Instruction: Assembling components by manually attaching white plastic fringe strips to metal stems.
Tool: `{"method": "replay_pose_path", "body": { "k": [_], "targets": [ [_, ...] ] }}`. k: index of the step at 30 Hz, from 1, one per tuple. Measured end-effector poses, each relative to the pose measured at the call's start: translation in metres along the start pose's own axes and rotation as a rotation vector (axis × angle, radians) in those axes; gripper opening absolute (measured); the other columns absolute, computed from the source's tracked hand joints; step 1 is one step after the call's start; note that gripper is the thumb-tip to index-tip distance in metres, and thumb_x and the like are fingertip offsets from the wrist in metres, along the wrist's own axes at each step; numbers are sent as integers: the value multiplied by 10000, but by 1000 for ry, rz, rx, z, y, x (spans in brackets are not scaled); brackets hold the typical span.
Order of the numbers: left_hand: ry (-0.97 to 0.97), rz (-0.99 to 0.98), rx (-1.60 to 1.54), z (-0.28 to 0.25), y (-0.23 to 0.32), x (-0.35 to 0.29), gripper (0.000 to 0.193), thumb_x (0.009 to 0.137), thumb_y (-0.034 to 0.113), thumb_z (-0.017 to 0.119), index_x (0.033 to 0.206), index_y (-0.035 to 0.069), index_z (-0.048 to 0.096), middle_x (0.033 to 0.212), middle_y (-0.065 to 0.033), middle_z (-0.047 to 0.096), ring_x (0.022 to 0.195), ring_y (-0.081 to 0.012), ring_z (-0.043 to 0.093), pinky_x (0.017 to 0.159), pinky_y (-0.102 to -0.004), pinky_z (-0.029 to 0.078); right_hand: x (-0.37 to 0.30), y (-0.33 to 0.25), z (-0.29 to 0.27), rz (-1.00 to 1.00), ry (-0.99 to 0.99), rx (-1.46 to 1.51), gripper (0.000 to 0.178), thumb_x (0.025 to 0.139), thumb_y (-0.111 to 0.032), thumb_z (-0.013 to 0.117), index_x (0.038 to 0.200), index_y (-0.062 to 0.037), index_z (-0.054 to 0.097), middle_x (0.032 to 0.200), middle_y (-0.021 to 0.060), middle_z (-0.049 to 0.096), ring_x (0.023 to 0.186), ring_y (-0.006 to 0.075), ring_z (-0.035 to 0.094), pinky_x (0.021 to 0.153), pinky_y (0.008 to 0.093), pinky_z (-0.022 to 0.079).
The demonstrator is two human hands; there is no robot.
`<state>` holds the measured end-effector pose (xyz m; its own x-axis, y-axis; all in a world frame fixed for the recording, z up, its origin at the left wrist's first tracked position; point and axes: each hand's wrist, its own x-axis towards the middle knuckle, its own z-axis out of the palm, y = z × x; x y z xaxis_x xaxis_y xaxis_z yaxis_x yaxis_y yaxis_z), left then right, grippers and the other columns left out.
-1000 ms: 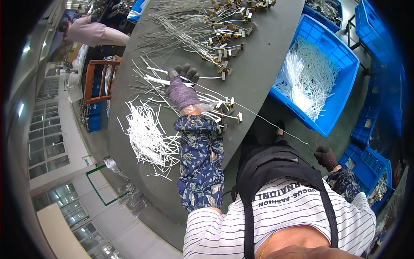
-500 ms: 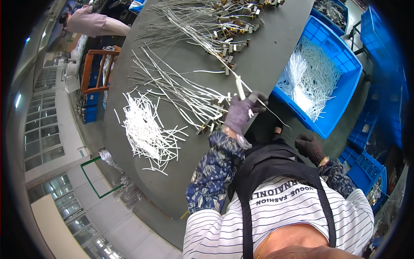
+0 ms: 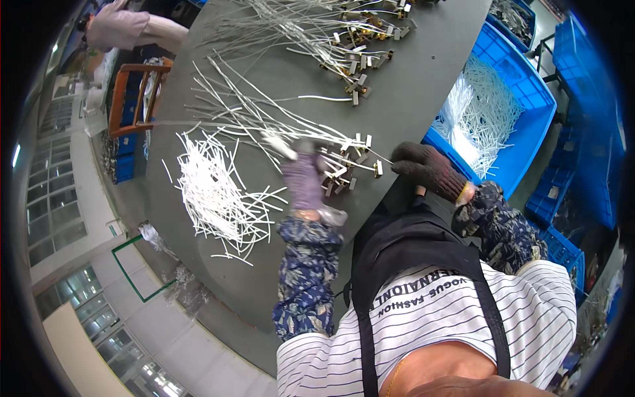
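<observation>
Purple-gloved, the left hand (image 3: 305,180) blurs above the bench (image 3: 410,83), fingers clamped on a white tube (image 3: 279,144), right of a loose pile (image 3: 215,192). At the bench's edge, a thin wire (image 3: 382,157) meets the dark-gloved right hand (image 3: 428,171); whether its fingers pinch it, I cannot tell.

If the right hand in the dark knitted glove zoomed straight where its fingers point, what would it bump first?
Probably the nearest small, silvery, box-shaped piece, just ahead of the dark-gloved right hand, though depth is hard to judge.
</observation>
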<state>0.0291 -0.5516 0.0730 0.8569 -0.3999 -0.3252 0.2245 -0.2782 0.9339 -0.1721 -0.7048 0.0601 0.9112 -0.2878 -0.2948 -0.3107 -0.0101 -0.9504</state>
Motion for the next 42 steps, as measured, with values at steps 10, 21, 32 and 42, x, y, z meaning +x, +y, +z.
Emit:
{"method": "replay_pose_path", "body": {
  "k": [10,21,32,42],
  "targets": [
    [-108,-148,-82,11,-16,-14,243,838,256,710,819,19,658,482,13,501,385,-66,420,362,-232,299,20,-4,38,50,-37,-304,363,882,-309,587,1116,-31,599,958,128,623,904,183,603,795,331,466],
    [-236,-183,-130,-10,-25,-10,230,860,285,686,815,60,680,487,44,501,370,-42,395,351,-203,247,43,-14,49,172,-183,123,509,848,-399,646,1220,-67,543,974,68,601,825,126,558,720,301,481],
    [-188,-321,-210,-88,-43,28,279,868,232,641,1045,20,602,771,-56,635,539,-76,558,404,-161,412,123,-10,1,-160,392,-673,638,776,-396,709,1275,-74,476,1235,238,522,1113,368,554,899,441,472],
    [-131,-239,-39,-46,-11,11,369,889,310,641,1053,-16,582,664,-41,562,469,-100,496,347,-210,376,129,24,-49,112,191,1094,206,859,-255,652,851,-77,548,668,34,538,502,97,478,399,252,344]
  ]
}}
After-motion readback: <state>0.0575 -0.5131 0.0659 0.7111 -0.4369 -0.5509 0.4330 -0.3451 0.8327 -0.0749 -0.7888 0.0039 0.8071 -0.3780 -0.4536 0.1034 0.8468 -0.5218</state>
